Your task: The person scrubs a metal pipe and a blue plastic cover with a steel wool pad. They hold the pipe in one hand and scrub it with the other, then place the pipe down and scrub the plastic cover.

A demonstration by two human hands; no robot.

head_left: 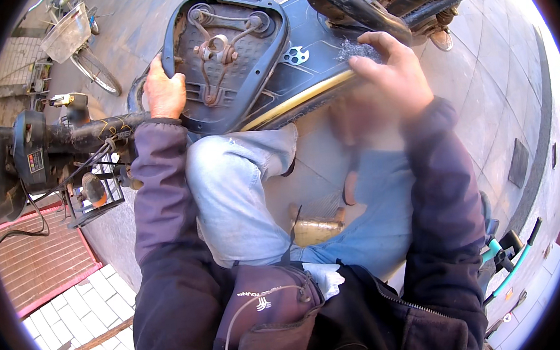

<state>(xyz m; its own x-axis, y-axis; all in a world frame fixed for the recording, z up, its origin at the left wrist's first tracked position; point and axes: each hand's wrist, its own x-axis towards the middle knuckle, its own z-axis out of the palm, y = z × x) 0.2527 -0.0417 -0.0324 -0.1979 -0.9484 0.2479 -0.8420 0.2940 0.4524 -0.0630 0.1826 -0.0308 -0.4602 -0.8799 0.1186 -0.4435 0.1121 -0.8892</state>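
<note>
A wide black saddle (190, 126) lies upside down before me, showing its rusty springs and seat clamp (216, 48). My left hand (164, 89) grips the saddle's left rim, fingers wrapped over its edge. Under the saddle is a dark footboard (313, 28) with a yellow-edged side. A silvery flat wrench with several holes (296, 56) lies on it, just right of the saddle. My right hand (392, 65) is over the footboard's right part, partly blurred. Its thumb and forefinger are bent around a small whitish, glinting, crumpled bundle (351, 50) whose kind I cannot make out.
At left, a black handlebar stem (91, 135) with cables reaches toward the saddle. A black vehicle frame (405, 13) stands at the top right. Between my legs is a yellowish, worn cylinder (318, 229). A bicycle with a basket (69, 34) stands at the far left.
</note>
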